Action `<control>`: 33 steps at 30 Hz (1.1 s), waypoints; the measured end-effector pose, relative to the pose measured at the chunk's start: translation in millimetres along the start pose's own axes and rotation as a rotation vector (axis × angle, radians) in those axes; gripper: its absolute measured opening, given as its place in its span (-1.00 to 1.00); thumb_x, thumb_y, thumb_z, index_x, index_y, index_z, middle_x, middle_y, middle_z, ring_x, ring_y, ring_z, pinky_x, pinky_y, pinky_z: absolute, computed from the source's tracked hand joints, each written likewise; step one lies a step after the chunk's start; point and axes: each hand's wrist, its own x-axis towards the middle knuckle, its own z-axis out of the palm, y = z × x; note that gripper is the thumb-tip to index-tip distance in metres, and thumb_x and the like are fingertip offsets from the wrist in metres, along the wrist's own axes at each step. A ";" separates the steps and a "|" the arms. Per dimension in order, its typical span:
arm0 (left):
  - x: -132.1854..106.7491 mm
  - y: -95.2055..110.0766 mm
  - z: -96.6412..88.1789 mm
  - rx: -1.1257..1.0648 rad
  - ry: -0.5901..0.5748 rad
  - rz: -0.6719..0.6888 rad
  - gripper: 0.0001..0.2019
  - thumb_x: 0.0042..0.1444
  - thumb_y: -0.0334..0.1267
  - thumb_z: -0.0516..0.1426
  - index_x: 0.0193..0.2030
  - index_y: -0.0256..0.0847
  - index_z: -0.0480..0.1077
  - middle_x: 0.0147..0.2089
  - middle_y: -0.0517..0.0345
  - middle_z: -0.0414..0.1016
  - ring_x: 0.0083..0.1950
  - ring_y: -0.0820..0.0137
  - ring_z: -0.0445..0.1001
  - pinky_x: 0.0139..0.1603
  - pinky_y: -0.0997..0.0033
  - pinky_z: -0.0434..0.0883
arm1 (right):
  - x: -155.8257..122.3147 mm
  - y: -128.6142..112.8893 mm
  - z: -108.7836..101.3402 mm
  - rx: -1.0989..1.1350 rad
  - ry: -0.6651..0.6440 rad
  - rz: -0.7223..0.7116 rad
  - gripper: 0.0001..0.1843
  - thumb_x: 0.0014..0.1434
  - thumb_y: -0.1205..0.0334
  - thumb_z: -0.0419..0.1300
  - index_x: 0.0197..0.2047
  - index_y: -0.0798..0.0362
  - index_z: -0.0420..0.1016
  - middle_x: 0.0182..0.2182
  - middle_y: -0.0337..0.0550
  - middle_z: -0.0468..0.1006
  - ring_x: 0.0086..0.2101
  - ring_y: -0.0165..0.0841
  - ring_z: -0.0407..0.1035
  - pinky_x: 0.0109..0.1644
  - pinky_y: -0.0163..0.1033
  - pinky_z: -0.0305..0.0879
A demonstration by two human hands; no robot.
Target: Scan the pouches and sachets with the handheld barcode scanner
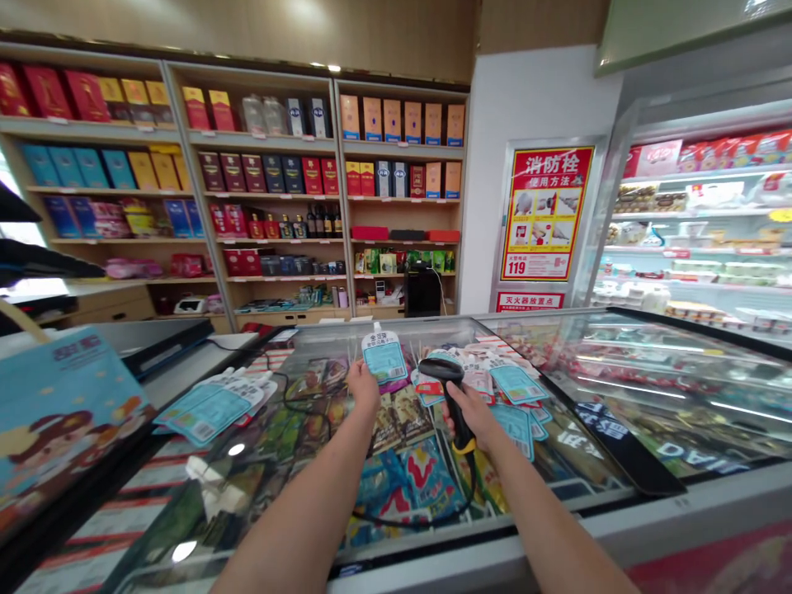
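Left hand [362,384] is pinching a blue packet [384,360] upright above the freezer lid [433,551]. Right hand [470,417] is wrapped round a barcode scanner [449,388], aiming near it. More packets [516,384] are lying on both sides, so plenty is left.

Glass-topped chest freezer [520,561], blue-labelled sachets [207,408] bunched along its left edge, more strewn near its far edge, a black cable [297,404] looping between.
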 end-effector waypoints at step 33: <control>11.0 18.5 -27.0 0.303 -0.144 0.061 -0.87 -0.06 -0.31 0.09 -0.41 -0.28 0.45 -0.46 0.02 0.47 -0.33 0.31 0.44 -0.35 0.39 0.36 | 1.3 7.1 29.2 -0.085 -0.081 0.112 -0.66 0.12 -0.08 0.12 -0.41 0.02 0.20 -0.69 -0.34 0.35 -0.76 -0.50 0.18 -0.74 -0.38 0.18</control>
